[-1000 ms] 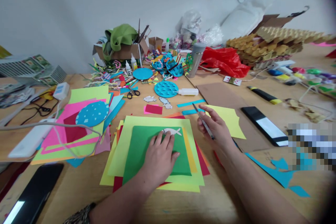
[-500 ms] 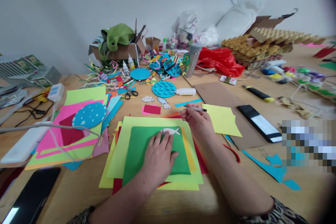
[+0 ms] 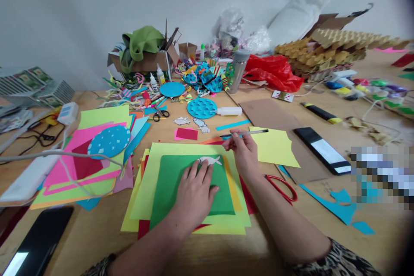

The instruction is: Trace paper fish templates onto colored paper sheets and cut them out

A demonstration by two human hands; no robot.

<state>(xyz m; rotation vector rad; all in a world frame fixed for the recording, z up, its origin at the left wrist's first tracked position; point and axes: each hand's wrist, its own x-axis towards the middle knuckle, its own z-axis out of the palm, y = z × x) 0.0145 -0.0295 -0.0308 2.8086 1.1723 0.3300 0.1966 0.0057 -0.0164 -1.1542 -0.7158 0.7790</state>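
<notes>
My left hand [image 3: 196, 187] lies flat with spread fingers on a green sheet [image 3: 164, 181]. Its fingertips touch a white paper fish cutout [image 3: 211, 160] near the sheet's top edge. Under the green sheet are yellow-green sheets [image 3: 139, 202] and some red and orange ones. To the right, my right hand [image 3: 242, 151] is raised and holds a slim pen [image 3: 258, 131] between thumb and fingers, tip pointing left. Beyond the stack lie more fish cutouts [image 3: 181, 120] and a small dark red paper piece [image 3: 186, 134].
Red-handled scissors [image 3: 284, 189] lie partly under my right forearm. A phone [image 3: 321, 151] rests on brown cardboard, beside a yellow paper piece [image 3: 274, 148]. Black scissors [image 3: 161, 114], a blue disc [image 3: 202, 108] and a glue bottle [image 3: 229, 111] lie farther back. Coloured sheets [image 3: 64, 155] and a cable are left.
The pen in my right hand has turned, with more of its back end now sticking out to the right. My right forearm shifted slightly, uncovering more of the red scissors. My left hand stays put.
</notes>
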